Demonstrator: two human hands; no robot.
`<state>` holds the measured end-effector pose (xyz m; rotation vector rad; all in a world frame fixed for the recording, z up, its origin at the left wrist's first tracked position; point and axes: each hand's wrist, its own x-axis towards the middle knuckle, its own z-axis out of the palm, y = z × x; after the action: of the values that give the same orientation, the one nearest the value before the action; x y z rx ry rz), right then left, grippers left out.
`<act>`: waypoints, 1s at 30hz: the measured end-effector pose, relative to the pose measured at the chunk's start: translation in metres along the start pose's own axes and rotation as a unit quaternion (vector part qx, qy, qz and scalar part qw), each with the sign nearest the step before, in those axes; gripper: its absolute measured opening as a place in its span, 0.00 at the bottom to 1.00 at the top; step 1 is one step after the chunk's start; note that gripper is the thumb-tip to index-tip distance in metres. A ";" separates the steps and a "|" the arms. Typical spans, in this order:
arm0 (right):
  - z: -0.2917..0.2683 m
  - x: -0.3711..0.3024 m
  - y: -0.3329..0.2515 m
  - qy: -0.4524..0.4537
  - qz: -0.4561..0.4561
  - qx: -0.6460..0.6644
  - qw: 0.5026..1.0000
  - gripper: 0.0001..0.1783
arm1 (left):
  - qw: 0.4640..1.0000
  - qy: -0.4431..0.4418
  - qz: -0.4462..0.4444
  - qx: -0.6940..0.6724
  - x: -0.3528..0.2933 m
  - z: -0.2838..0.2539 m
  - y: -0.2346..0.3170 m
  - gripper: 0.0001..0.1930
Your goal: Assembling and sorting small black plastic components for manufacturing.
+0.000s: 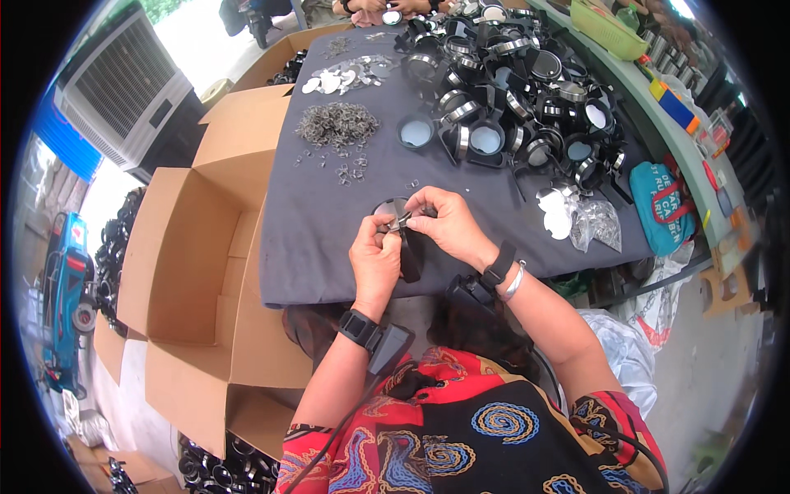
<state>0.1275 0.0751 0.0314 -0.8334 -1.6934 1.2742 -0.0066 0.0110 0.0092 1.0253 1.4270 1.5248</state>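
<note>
Near the front edge of the cloth-covered table, my left hand (376, 262) and my right hand (453, 224) meet over a black round part with a strap (411, 262). Fingers of my left hand are curled round its near side. The thumb and forefinger of my right hand pinch at its upper edge, by a small shiny metal piece (400, 222). My fingers cover much of the part. Beyond my hands lies a heap of small metal clips (337, 125), with a few strays. Right of that heap, a black round cup with a pale disc (415, 131) sits beside the large pile.
Black parts with metal rings (514, 107) heap up at the far right. White discs (332, 81) lie at the far left, more (556, 216) beside a clear plastic bag (598, 227). Also around: a teal bag (658, 206), an open cardboard box (193, 255), an air cooler (123, 86). Another person's hands (366, 8) show at the far end.
</note>
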 end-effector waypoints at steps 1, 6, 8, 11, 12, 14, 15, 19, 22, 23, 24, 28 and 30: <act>-0.001 0.000 -0.001 -0.001 -0.001 0.000 1.000 0.08 | 1.000 0.001 0.001 0.000 0.000 0.000 0.000 0.07; -0.002 0.003 -0.005 -0.013 0.135 0.086 0.987 0.10 | 1.000 -0.003 -0.005 0.014 0.000 -0.001 0.002 0.07; -0.003 0.004 -0.001 -0.021 0.083 0.065 0.994 0.10 | 1.000 -0.008 -0.005 -0.011 0.000 -0.001 0.003 0.06; -0.003 0.004 0.001 -0.038 0.036 0.037 0.998 0.11 | 0.999 -0.019 -0.007 -0.038 -0.001 -0.004 0.000 0.06; -0.005 0.005 0.001 -0.045 0.040 0.028 0.998 0.12 | 0.999 -0.024 -0.007 -0.043 0.000 -0.005 -0.002 0.05; -0.005 0.005 -0.001 -0.050 0.035 0.027 0.998 0.12 | 0.998 -0.034 0.003 -0.050 0.003 -0.008 -0.006 0.07; -0.005 0.003 -0.002 -0.052 0.035 0.027 0.998 0.12 | 0.997 -0.046 0.009 -0.057 0.003 -0.009 -0.007 0.08; -0.003 0.000 -0.006 -0.054 0.019 0.011 0.998 0.11 | 0.996 -0.063 -0.006 -0.066 0.002 -0.013 -0.005 0.08; -0.002 -0.001 -0.013 -0.062 -0.053 -0.126 0.989 0.12 | 0.995 -0.076 -0.024 -0.064 0.001 -0.013 -0.003 0.08; -0.002 -0.002 -0.009 -0.058 -0.041 -0.100 0.992 0.12 | 0.995 -0.071 -0.017 -0.061 0.000 -0.013 -0.006 0.08; -0.003 -0.002 -0.007 -0.052 -0.029 -0.075 0.995 0.12 | 0.996 -0.068 -0.009 -0.059 0.001 -0.011 -0.007 0.07; 0.001 0.001 -0.004 -0.050 -0.038 -0.066 0.996 0.11 | 0.997 -0.072 0.003 -0.040 0.002 -0.011 -0.007 0.07; 0.000 0.003 -0.002 -0.055 -0.017 -0.042 0.997 0.13 | 0.997 -0.065 0.001 -0.051 0.004 -0.012 -0.009 0.08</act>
<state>0.1260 0.0773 0.0345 -0.7934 -1.8525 1.2525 -0.0187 0.0109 -0.0005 1.0444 1.2464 1.4887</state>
